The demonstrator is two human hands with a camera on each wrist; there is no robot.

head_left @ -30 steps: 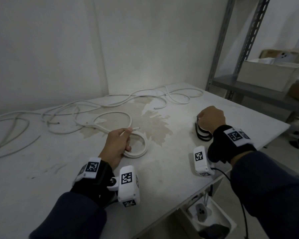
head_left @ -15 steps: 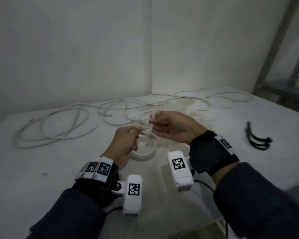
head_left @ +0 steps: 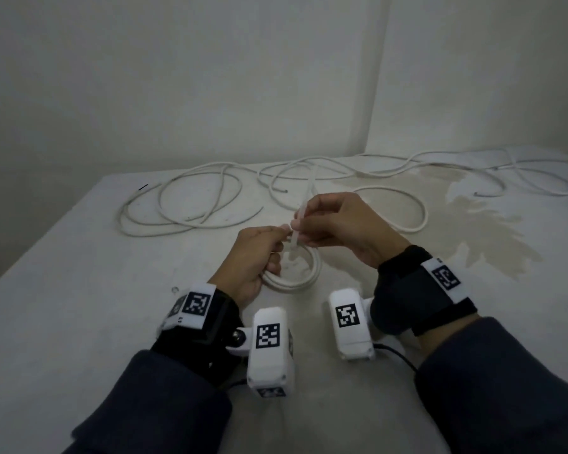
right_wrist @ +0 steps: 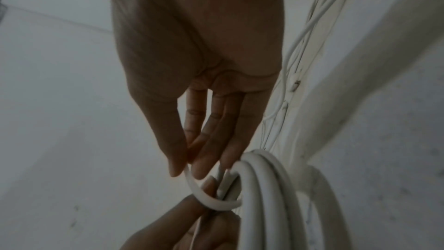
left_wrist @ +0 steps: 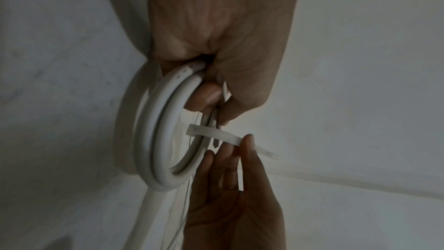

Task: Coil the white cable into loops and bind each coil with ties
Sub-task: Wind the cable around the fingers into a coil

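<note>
A small coil of white cable (head_left: 304,276) rests on the white table (head_left: 79,306) just in front of me. My left hand (head_left: 256,253) grips the coil (left_wrist: 163,130) at its near side, fingers curled round the loops. My right hand (head_left: 325,224) pinches a white tie (head_left: 299,221) between thumb and fingers. The tie (left_wrist: 216,136) crosses the coil's strands, and in the right wrist view the tie (right_wrist: 209,197) bends round beside the coil (right_wrist: 271,197). The rest of the white cable (head_left: 191,204) lies in loose loops behind.
More loose cable (head_left: 440,165) trails along the back of the table to the right wall. A brownish stain (head_left: 473,224) marks the tabletop on the right. Walls close off the back and right.
My right hand left the black ties at the table's right and came to the coil with a white tie. The view swung left; shelf and black ties are out of sight.
</note>
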